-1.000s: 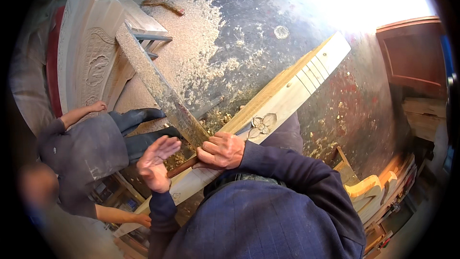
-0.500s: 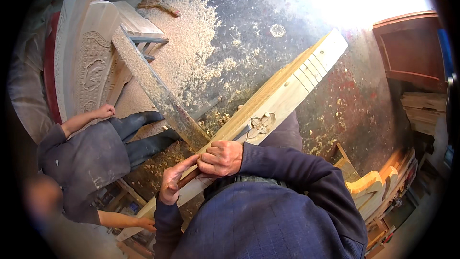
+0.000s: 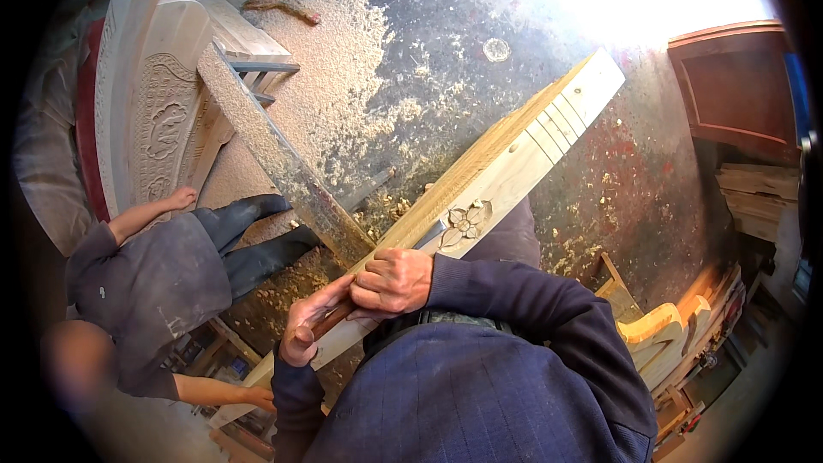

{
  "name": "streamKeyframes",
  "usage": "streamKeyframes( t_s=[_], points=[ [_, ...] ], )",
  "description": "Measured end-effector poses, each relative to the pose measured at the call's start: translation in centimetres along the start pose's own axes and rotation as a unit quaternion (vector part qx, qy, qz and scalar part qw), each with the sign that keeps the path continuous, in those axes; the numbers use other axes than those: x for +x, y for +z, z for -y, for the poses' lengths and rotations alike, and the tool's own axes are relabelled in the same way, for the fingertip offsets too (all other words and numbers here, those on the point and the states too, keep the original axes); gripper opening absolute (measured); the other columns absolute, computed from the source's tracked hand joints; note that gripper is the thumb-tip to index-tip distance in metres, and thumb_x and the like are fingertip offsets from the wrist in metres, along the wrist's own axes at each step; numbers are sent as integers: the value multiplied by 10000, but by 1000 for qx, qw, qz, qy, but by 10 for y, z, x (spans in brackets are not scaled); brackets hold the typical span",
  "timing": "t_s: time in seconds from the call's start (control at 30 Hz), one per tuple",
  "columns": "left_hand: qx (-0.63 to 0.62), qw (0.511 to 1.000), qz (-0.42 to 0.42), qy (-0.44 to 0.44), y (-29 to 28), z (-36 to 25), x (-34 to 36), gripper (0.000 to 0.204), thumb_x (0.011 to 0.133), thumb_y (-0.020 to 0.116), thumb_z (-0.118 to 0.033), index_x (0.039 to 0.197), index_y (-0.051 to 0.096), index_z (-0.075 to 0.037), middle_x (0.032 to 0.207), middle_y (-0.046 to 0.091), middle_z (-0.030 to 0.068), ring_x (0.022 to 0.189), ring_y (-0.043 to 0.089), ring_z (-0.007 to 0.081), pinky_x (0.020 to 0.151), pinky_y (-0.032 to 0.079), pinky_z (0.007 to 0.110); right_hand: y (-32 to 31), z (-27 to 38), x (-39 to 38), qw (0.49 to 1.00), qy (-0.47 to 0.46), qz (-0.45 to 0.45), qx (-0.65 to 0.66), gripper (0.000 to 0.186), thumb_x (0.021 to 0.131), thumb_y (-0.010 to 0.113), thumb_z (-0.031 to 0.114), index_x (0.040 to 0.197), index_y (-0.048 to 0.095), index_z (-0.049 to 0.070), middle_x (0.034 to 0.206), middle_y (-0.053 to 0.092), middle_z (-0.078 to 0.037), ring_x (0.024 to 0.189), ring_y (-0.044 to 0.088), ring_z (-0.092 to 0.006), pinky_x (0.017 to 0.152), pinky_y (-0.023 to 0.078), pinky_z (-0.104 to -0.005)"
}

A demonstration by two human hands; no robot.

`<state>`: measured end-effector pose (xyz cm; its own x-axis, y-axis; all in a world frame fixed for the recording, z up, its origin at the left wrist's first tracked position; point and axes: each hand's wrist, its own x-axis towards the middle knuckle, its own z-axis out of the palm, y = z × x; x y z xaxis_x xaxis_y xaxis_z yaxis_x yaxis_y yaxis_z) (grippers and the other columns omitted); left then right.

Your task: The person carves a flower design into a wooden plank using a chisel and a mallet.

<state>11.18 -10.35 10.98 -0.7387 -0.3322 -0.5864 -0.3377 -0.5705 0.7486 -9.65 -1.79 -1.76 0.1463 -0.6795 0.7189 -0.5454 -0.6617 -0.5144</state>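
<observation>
A long pale timber beam runs slantwise across the view in front of me. A carved flower stands out on its face, with several dark cross lines near the far end. Both my hands hold a chisel with a brown wooden handle; its grey blade shows just short of the flower. My right hand is closed in a fist around the chisel's front part. My left hand wraps the rear of the handle, its thumb by the butt end. The blade's tip contact with the wood is hard to make out.
At the left a co-worker stands with one hand at the beam's near end. Beyond are a carved panel, a sawdust-covered plank and a sawdust pile. Reddish-brown cabinetry and curved wooden parts stand right.
My hands have shifted slightly left and back along the beam with the chisel, and more of the blade shows beside the flower. The co-worker's far hand has moved a little left.
</observation>
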Motion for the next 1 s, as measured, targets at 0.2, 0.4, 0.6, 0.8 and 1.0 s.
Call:
streamKeyframes(
  t_s=[0.2,0.4,0.6,0.8,1.0],
  points=[
    [10,1000,-9,13,0,-1,1,1429,833,665,-925,1601,321,230,1555,514,381,1461,563,388,1249,427,477,2,-1,1,1000,8,-8,10,276,937,727,328,951,627,71,772,537,-2,632,606,-156,563,472,-335],
    [67,997,-22,16,-10,-3,9,1402,815,663,-946,1555,430,221,1457,629,332,1367,647,341,1193,477,426,4,-2,2,999,32,-5,2,297,937,730,350,883,580,99,781,555,-18,669,631,-179,579,491,-346],
    [108,994,-29,7,-16,-21,20,1378,796,684,-946,1511,499,217,1386,684,310,1310,686,325,1154,512,412,5,-6,6,999,47,-8,-20,257,927,723,307,882,580,98,775,547,-15,664,629,-172,579,490,-344],
    [98,995,-20,9,-18,-31,29,1345,799,721,-911,1499,511,218,1350,700,308,1286,694,309,1132,528,408,3,-8,11,997,65,-21,-24,240,919,731,282,879,578,102,770,538,-13,657,622,-170,574,484,-347],
    [96,995,-5,-11,-24,-40,36,1330,797,736,-894,1494,517,217,1334,707,296,1265,698,292,1118,535,397,4,-11,12,996,77,-40,-28,255,933,745,298,911,595,94,765,518,-11,645,607,-165,568,475,-346]
  ],
)
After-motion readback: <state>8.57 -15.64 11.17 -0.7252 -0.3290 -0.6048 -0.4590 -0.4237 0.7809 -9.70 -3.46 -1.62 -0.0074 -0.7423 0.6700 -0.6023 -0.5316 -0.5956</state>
